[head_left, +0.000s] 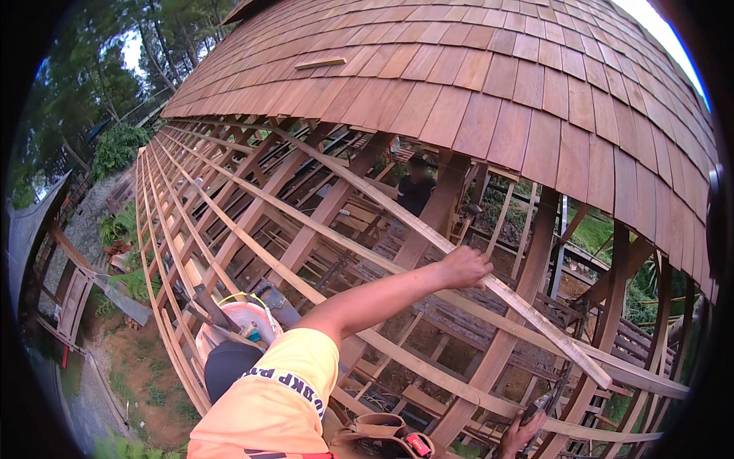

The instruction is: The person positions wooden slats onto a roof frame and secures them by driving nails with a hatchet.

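My left hand (465,268) is closed around a long wooden batten (547,323) that lies diagonally over the roof framing, from under the shingle edge down to the lower right. At the bottom right my right hand (517,434) is closed on a dark hand tool (538,407), too partly seen to name exactly, beside the rafters and crossing battens (478,398). A leather tool pouch (386,441) hangs at my waist by the lower edge.
Wooden shingles (489,107) cover the roof above, with a loose strip (319,63) on them. Another person (415,195) is below, between rafters. A pink bucket (229,333) with tools sits at my left. Open gaps between battens show the structure beneath. Trees (92,69) stand beyond.
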Motion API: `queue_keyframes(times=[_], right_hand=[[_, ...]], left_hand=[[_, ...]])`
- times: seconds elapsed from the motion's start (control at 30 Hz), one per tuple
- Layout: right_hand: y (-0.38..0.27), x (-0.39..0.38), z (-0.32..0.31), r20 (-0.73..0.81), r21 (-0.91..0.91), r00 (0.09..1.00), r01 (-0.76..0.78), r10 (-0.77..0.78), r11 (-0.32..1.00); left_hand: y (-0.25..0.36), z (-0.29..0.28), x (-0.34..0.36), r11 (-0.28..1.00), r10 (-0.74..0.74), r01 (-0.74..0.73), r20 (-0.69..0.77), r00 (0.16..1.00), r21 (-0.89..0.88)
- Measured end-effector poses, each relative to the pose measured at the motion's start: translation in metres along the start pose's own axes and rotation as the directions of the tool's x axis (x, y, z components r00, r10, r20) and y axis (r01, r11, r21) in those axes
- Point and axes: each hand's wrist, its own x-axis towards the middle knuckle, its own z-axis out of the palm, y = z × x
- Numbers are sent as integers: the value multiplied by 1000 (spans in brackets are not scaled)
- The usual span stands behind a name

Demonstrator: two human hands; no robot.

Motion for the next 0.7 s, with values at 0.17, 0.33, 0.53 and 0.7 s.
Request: queue_keyframes(times=[0.17,0.33,0.53,0.7], right_hand=[[-74,18,-93,-210,-479,899,248,-384,842],[-35,61,-100,-30,-338,988,132,-151,932],[9,41,-98,236,-260,972,56,7,964],[42,39,-116,123,-153,992,48,-30,987]], left_hand=[[24,7,-69,999,35,-36,63,997,6],[40,15,-86,995,100,-100,104,990,-7],[58,17,-125,971,238,-238,14,971,30],[106,-21,-133,947,320,-317,-108,941,47]])
